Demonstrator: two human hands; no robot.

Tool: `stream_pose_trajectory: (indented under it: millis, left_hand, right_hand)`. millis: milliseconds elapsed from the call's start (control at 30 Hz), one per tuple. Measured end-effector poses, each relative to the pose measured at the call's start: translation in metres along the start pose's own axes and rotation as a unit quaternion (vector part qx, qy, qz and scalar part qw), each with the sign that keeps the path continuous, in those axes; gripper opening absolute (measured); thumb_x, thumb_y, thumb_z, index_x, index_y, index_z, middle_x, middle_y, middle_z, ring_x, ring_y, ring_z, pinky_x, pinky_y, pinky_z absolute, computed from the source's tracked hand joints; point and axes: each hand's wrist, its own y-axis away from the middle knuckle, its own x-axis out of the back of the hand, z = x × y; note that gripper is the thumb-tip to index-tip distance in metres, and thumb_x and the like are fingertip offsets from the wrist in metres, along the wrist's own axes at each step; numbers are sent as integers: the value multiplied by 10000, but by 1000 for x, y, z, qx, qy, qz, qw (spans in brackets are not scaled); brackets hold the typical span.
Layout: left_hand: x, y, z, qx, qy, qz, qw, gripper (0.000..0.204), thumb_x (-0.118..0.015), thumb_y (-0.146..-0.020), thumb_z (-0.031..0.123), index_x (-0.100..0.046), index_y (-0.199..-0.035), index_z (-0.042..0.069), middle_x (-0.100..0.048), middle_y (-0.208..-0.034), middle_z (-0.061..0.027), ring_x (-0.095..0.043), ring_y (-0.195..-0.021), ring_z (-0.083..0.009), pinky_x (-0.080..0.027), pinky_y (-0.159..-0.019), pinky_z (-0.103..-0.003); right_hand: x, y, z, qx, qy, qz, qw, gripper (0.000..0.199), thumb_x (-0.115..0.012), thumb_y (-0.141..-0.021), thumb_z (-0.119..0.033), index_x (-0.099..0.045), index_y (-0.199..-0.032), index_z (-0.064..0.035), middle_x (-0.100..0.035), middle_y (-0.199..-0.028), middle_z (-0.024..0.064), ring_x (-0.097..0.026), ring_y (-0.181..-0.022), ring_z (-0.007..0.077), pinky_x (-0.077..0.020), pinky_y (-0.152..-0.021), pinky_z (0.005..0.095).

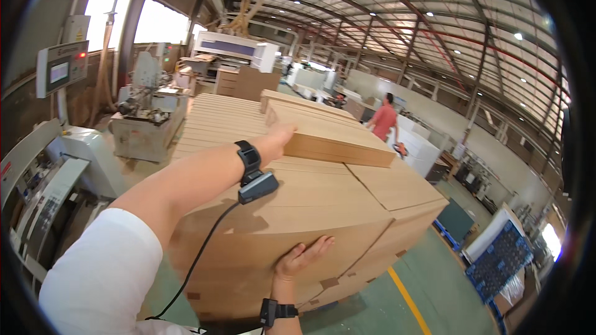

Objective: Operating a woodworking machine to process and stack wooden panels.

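Overhead, tan flat-faced board stack (pixel 323 205).

We see a control screen (pixel 60 72) at far left: a pale, boxy panel on a post, with a small bluish display and a red light at its upper right corner. Above it, a pale cabinet (pixel 76 28) carries a small yellow triangular label (pixel 81 35). At lower right, a dark blue patterned sheet (pixel 500 259) leans against white boards. Farther back, white wrapped stacks (pixel 421 147) stand on the floor by the person in red.
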Motion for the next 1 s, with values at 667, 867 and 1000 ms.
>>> stream_pose_trajectory:
  millis: [667, 867, 1000]
  left_hand:
    - [3, -78, -51, 50, -222, -19, 974, 670, -599, -726, 295, -334, -1224, -66, -337, -1294, -218, -363, -1174, -333, -398, -879, -424]
    - [-9, -56, -42, 66, -225, 29, 972, 825, -621, -690, 337, -199, -1294, -34, -250, -1332, -202, -303, -1204, -345, -380, -924, -428]
    - [-18, -60, -47, 59, -282, 64, 955, 795, -623, -689, 343, -235, -1292, -2, -258, -1328, -203, -284, -1218, -343, -362, -941, -423]
  right_hand:
    - [-4, 4, -9, -19, -58, -46, 997, 569, -315, -914, -363, -234, -1312, 36, -146, -1386, 255, -138, -1284, 405, -123, -1034, 483]
    - [-3, 6, -3, -32, -54, -51, 997, 564, -313, -916, -351, -218, -1319, 32, -127, -1398, 236, -126, -1291, 395, -111, -1040, 479]
    - [-4, 5, -8, -32, -62, -57, 996, 560, -305, -918, -346, -212, -1320, 33, -130, -1398, 233, -125, -1292, 390, -111, -1042, 476]
